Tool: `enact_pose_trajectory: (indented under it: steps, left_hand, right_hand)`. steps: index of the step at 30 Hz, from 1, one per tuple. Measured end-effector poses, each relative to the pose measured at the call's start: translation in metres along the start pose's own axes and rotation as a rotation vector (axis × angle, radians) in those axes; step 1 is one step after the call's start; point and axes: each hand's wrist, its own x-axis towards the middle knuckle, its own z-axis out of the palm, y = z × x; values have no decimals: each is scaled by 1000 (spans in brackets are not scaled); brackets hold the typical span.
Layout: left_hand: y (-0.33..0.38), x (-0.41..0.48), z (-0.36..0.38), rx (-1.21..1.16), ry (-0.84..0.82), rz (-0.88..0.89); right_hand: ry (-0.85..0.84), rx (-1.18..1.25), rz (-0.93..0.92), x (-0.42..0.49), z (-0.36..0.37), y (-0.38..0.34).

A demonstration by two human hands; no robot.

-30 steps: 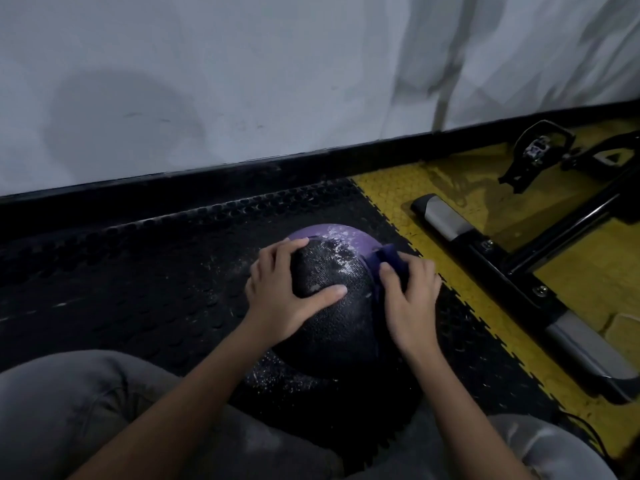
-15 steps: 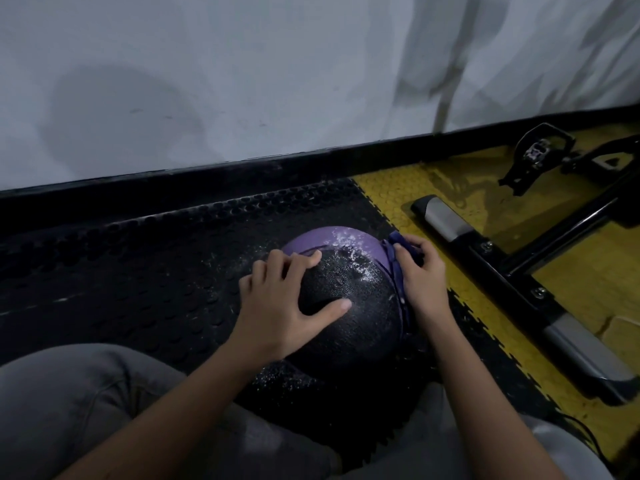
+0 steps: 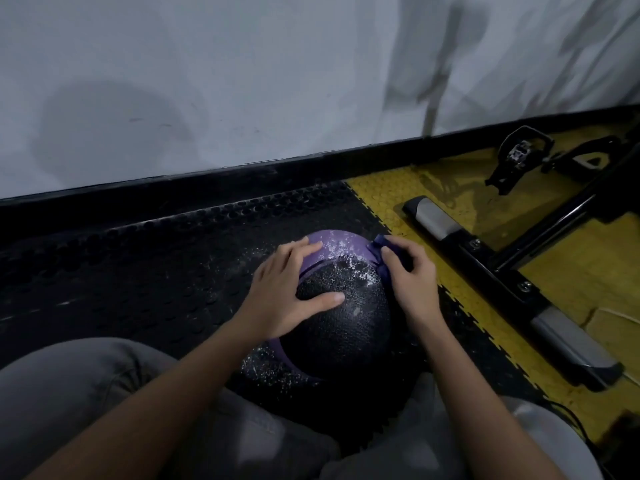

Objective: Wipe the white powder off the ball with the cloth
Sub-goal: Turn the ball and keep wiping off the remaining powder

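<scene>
Here's the ball [image 3: 343, 327], big and round, its black textured panel facing up with purple bands curving round the far and near edges, sitting on the black studded floor mat [image 3: 138, 271]. There's white powder [image 3: 341, 245] speckled across the purple top and the upper edge of the black panel, and more flecks lie on the mat at the ball's near-left side. The cloth [image 3: 375, 252], dark blue and bunched up, sits against the ball's upper right, gripped under the right hand [image 3: 412, 282]
</scene>
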Motion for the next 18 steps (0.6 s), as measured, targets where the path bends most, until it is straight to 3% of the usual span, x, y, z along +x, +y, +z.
enact_pose_trajectory:
  steps: [6, 12, 18]
  left_hand:
    - [2, 4, -4, -89, 10, -87]
    - [6, -1, -2, -84, 37, -114]
    - [6, 1, 7, -100, 124, -148]
  right_hand:
    - [92, -262, -321, -46, 10, -2]
    - [70, -110, -91, -7, 0, 2]
    - [85, -350, -356, -41, 11, -6]
